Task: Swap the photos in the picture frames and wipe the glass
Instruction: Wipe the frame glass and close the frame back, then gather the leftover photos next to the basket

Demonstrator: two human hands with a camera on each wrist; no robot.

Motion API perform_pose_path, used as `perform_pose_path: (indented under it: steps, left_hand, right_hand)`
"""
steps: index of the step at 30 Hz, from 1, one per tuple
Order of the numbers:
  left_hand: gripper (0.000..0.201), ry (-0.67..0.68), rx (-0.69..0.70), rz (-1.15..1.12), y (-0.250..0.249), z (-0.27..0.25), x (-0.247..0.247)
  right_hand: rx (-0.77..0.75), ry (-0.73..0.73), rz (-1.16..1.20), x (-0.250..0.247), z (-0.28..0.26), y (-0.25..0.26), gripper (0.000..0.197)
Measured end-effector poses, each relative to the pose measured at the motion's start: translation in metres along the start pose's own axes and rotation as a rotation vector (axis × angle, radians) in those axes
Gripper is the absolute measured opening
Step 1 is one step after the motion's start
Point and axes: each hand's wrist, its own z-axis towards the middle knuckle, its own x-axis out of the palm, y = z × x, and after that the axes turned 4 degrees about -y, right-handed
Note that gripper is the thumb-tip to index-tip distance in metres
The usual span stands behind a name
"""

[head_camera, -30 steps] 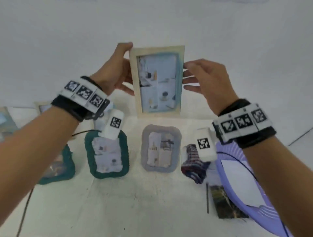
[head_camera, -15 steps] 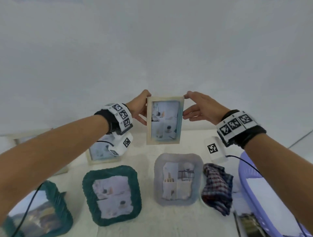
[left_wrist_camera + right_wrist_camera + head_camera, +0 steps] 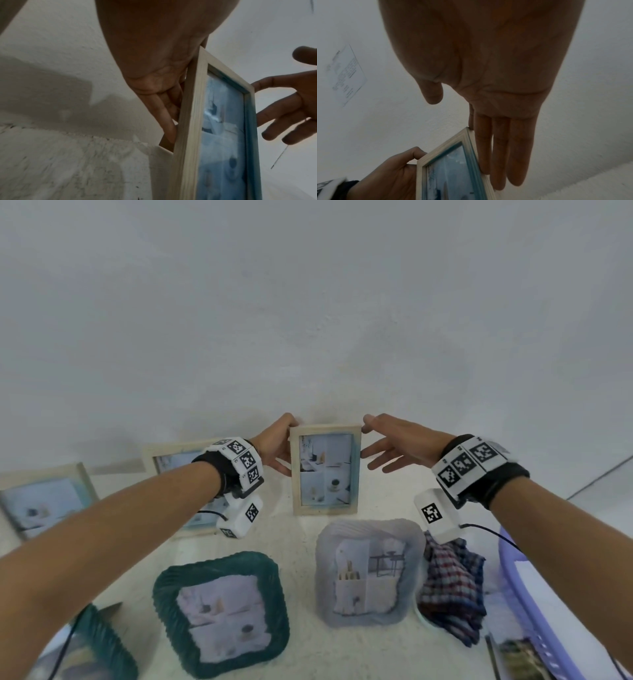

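At the tabletop's far edge by the wall: pale wooden picture frame [image 3: 325, 469], upright, gripped by left hand [image 3: 275, 445], right hand [image 3: 397, 445] open, fingertips steadying its corner; seat base squarely before releasing.

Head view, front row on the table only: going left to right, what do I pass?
Dark green frame at the corner → teal frame → grey frame → plaid cloth → purple basin.
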Motion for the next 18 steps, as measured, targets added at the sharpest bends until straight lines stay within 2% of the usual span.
perform_pose_path:
  steps: [4, 8, 12, 18]
  left_hand:
    - [0.047, -0.071, 0.006, 0.048, -0.002, 0.003, -0.002]
    - [0.048, -0.146, 0.072, 0.135, -0.009, -0.003, -0.005]
    - [0.048, -0.273, 0.262, 0.345, -0.025, -0.025, -0.013]
    - [0.032, -0.467, 0.575, 0.413, -0.071, -0.093, -0.008]
  right_hand:
    - [0.001, -0.024, -0.010, 0.000, 0.001, -0.001, 0.056]
    - [-0.027, -0.092, -0.002, -0.005, -0.008, -0.005, 0.059]
    - [-0.081, -0.159, 0.042, -0.020, -0.025, -0.009, 0.060]
    - [-0.146, -0.260, 0.148, -0.048, -0.074, -0.025, 0.054]
